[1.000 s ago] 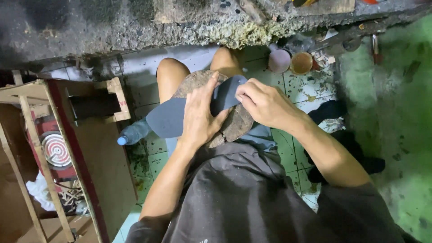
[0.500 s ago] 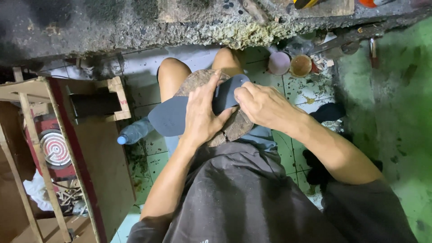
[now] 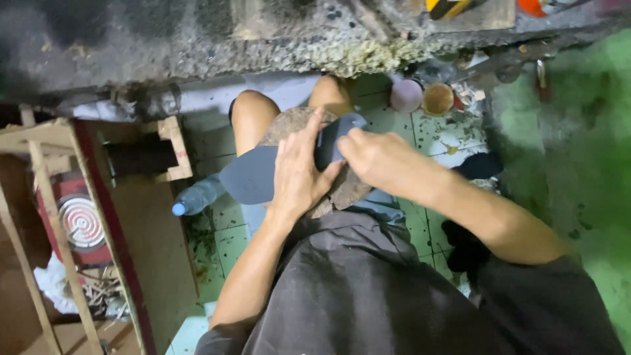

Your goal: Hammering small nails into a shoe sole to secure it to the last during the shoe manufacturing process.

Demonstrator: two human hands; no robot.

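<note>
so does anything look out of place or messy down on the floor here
Yes: a clear plastic bottle with a blue cap lies on its side on the stained green tiled floor, beside the dark sheet the left hand presses down. The tiles around it look grimy and littered.

I see tight room ahead: rough concrete ledge (image 3: pixel 197 46) blocks forward. Wooden frame (image 3: pixel 72 197) and plastic bottle (image 3: pixel 197 196) crowd my left side. Two small pots (image 3: pixel 422 97) sit front-right (close together). Tiled floor (image 3: pixel 227 240) by my left arm lies passable.
</note>
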